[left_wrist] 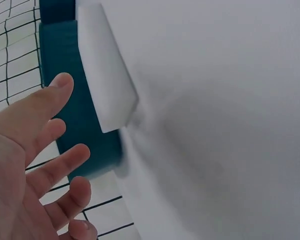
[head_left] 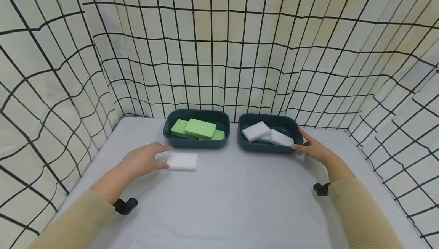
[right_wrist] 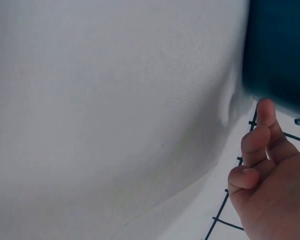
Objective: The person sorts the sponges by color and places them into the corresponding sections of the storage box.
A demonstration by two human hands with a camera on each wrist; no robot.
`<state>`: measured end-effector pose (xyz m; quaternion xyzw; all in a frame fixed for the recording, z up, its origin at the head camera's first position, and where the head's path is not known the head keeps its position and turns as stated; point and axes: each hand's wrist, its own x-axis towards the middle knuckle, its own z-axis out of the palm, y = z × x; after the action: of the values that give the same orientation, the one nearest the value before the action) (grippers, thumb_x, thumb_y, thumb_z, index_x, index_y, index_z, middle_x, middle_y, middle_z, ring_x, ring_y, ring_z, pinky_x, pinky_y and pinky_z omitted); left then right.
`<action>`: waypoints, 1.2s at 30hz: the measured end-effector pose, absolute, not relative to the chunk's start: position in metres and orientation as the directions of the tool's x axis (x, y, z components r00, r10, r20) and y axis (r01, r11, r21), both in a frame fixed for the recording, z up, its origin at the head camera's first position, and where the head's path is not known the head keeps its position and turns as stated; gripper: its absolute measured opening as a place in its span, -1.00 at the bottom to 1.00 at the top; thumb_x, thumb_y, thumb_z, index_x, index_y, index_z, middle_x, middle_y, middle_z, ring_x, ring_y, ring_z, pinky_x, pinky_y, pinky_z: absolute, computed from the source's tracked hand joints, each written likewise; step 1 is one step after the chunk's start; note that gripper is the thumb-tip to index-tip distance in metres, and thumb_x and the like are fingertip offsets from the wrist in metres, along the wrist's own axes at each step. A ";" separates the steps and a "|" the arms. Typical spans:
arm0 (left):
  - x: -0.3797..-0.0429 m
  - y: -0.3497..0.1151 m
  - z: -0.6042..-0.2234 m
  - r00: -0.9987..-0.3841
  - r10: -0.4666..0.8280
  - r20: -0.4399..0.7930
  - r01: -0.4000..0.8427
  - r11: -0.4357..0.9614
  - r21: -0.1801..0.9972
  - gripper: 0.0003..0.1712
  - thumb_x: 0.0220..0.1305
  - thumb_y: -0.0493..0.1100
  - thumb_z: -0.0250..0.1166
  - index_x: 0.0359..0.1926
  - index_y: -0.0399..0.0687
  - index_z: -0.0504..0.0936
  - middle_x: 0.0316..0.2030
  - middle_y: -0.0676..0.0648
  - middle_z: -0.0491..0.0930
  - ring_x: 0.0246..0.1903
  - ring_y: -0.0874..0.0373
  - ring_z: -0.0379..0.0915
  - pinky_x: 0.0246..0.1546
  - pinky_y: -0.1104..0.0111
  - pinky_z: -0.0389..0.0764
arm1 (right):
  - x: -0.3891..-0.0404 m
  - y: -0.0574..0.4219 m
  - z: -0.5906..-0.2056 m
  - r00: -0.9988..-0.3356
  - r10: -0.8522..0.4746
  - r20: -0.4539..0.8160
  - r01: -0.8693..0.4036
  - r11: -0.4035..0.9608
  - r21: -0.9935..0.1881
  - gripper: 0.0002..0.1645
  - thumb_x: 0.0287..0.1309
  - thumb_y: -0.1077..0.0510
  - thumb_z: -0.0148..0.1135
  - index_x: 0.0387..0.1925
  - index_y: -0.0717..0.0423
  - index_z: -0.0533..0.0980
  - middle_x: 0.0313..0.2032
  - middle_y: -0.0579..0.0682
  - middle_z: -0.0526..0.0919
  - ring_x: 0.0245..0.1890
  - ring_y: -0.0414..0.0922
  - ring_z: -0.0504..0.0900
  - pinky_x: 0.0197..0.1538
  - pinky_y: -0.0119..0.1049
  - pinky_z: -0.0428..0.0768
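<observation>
A white sponge block (head_left: pixel 183 161) lies on the table in front of the left bin; in the left wrist view the white block (left_wrist: pixel 107 75) stands out against the teal bin wall. My left hand (head_left: pixel 145 160) is at the block's left end, thumb and fingers spread apart, and the left wrist view shows its fingers loosely bent with nothing between them. My right hand (head_left: pixel 313 148) grips the right end of the right teal bin (head_left: pixel 271 148), thumb at the front corner and a finger at the rim. White sponge blocks (head_left: pixel 256 131) lie inside that bin.
The left teal bin (head_left: pixel 197 143), holding several green sponge blocks (head_left: pixel 200 128), stands beside the right one. Black wire grid panels (head_left: pixel 219 43) rise behind the bins and along both sides. A white cloth (head_left: pixel 233 203) covers the table.
</observation>
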<state>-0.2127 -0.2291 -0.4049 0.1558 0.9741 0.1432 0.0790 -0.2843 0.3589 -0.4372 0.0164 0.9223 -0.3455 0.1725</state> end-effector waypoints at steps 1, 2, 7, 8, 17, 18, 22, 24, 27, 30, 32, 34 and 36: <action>-0.215 -0.230 -0.407 -0.935 0.334 -0.118 0.286 0.909 0.305 -0.24 0.13 0.11 0.47 0.34 0.05 0.49 0.27 -0.20 0.46 0.26 -0.25 0.35 0.11 -0.18 0.44 | -0.284 0.358 -0.437 -0.940 -0.095 -0.328 0.143 0.763 -0.630 0.28 0.17 -0.45 0.19 0.57 -0.24 -0.40 0.17 0.37 0.42 0.01 0.17 0.51 0.13 0.28 0.37; -0.217 -0.230 -0.410 -0.931 0.341 -0.126 0.291 0.907 0.305 -0.24 0.13 0.10 0.48 0.34 0.05 0.50 0.27 -0.20 0.46 0.26 -0.25 0.35 0.12 -0.19 0.43 | -0.283 0.358 -0.437 -0.940 -0.100 -0.327 0.138 0.766 -0.628 0.28 0.19 -0.45 0.18 0.57 -0.22 -0.41 0.18 0.38 0.41 0.01 0.17 0.50 0.13 0.30 0.37; -0.225 -0.232 -0.419 -0.916 0.374 -0.145 0.322 0.901 0.290 -0.26 0.11 0.09 0.50 0.31 0.06 0.54 0.26 -0.22 0.47 0.27 -0.26 0.34 0.18 -0.19 0.39 | -0.282 0.355 -0.435 -0.940 -0.091 -0.329 0.146 0.765 -0.627 0.26 0.20 -0.42 0.20 0.57 -0.25 -0.40 0.17 0.34 0.43 0.01 0.15 0.51 0.14 0.28 0.37; -0.227 -0.232 -0.420 -0.914 0.378 -0.146 0.326 0.900 0.288 -0.27 0.10 0.08 0.50 0.31 0.07 0.54 0.26 -0.22 0.47 0.27 -0.26 0.34 0.18 -0.19 0.38 | -0.282 0.355 -0.435 -0.941 -0.087 -0.328 0.148 0.764 -0.628 0.27 0.19 -0.43 0.20 0.57 -0.26 -0.39 0.17 0.33 0.43 0.01 0.14 0.51 0.14 0.27 0.38; -0.233 -0.231 -0.422 -0.900 0.398 -0.178 0.333 0.891 0.309 -0.29 0.10 0.01 0.51 0.30 0.07 0.55 0.28 -0.24 0.45 0.28 -0.29 0.31 0.21 -0.20 0.35 | -0.284 0.359 -0.436 -0.941 -0.089 -0.328 0.148 0.761 -0.632 0.29 0.15 -0.47 0.20 0.57 -0.29 -0.40 0.20 0.34 0.42 0.00 0.14 0.51 0.15 0.31 0.35; -0.234 -0.230 -0.422 -0.898 0.401 -0.183 0.335 0.891 0.307 -0.29 0.10 0.01 0.51 0.30 0.07 0.55 0.28 -0.25 0.45 0.28 -0.30 0.31 0.21 -0.20 0.35 | -0.284 0.359 -0.437 -0.941 -0.084 -0.328 0.153 0.758 -0.634 0.29 0.13 -0.47 0.22 0.57 -0.30 -0.38 0.20 0.33 0.43 0.00 0.13 0.51 0.15 0.31 0.35; -0.236 -0.229 -0.425 -0.891 0.407 -0.200 0.338 0.890 0.305 -0.28 0.10 -0.01 0.52 0.30 0.04 0.55 0.29 -0.26 0.43 0.29 -0.30 0.29 0.22 -0.20 0.33 | -0.284 0.359 -0.437 -0.941 -0.099 -0.325 0.139 0.761 -0.634 0.29 0.15 -0.47 0.20 0.57 -0.27 -0.40 0.20 0.38 0.41 0.01 0.17 0.52 0.16 0.32 0.35; -0.237 -0.229 -0.426 -0.889 0.411 -0.200 0.342 0.889 0.305 -0.29 0.09 -0.02 0.52 0.30 0.03 0.55 0.29 -0.26 0.43 0.30 -0.30 0.29 0.22 -0.20 0.33 | -0.284 0.359 -0.437 -0.941 -0.096 -0.324 0.139 0.763 -0.631 0.28 0.17 -0.45 0.20 0.57 -0.25 -0.39 0.20 0.37 0.42 0.02 0.16 0.52 0.17 0.31 0.35; -0.238 -0.229 -0.426 -0.888 0.414 -0.202 0.342 0.886 0.312 -0.29 0.09 -0.03 0.52 0.29 0.04 0.56 0.29 -0.23 0.44 0.30 -0.28 0.29 0.23 -0.18 0.33 | -0.284 0.359 -0.437 -0.942 -0.094 -0.323 0.139 0.766 -0.628 0.29 0.16 -0.47 0.20 0.57 -0.25 -0.39 0.18 0.36 0.43 0.01 0.15 0.53 0.17 0.28 0.37; -0.239 -0.228 -0.426 -0.885 0.416 -0.207 0.343 0.885 0.314 -0.29 0.09 -0.02 0.52 0.29 0.06 0.56 0.29 -0.23 0.45 0.30 -0.28 0.29 0.23 -0.18 0.34 | -0.284 0.359 -0.437 -0.943 -0.092 -0.321 0.139 0.768 -0.625 0.31 0.14 -0.48 0.20 0.57 -0.24 -0.39 0.16 0.34 0.45 0.00 0.14 0.53 0.16 0.26 0.39; -0.239 -0.228 -0.425 -0.885 0.419 -0.203 0.347 0.884 0.312 -0.29 0.09 0.00 0.52 0.29 0.08 0.56 0.28 -0.23 0.45 0.29 -0.28 0.30 0.22 -0.18 0.34 | -0.285 0.358 -0.438 -0.943 -0.093 -0.318 0.136 0.767 -0.627 0.31 0.14 -0.48 0.20 0.57 -0.24 -0.39 0.15 0.33 0.45 0.00 0.13 0.53 0.16 0.25 0.39; -0.238 -0.228 -0.424 -0.884 0.426 -0.191 0.356 0.880 0.313 -0.30 0.09 0.04 0.52 0.28 0.10 0.57 0.26 -0.22 0.47 0.28 -0.27 0.32 0.21 -0.18 0.36 | -0.285 0.358 -0.438 -0.944 -0.093 -0.316 0.135 0.766 -0.629 0.30 0.15 -0.47 0.20 0.57 -0.24 -0.39 0.14 0.33 0.46 0.00 0.13 0.52 0.16 0.24 0.39; -0.237 -0.228 -0.422 -0.880 0.443 -0.173 0.377 0.872 0.313 -0.29 0.10 0.09 0.50 0.29 0.11 0.56 0.26 -0.22 0.46 0.27 -0.26 0.33 0.20 -0.18 0.37 | -0.285 0.358 -0.439 -0.944 -0.095 -0.316 0.134 0.764 -0.631 0.30 0.15 -0.47 0.20 0.57 -0.25 -0.39 0.14 0.33 0.46 0.00 0.13 0.53 0.16 0.24 0.39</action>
<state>-0.2372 -0.2275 -0.4216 0.2134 0.9598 0.1365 0.1204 -0.2850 0.3585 -0.4386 0.0105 0.9242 -0.3433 0.1668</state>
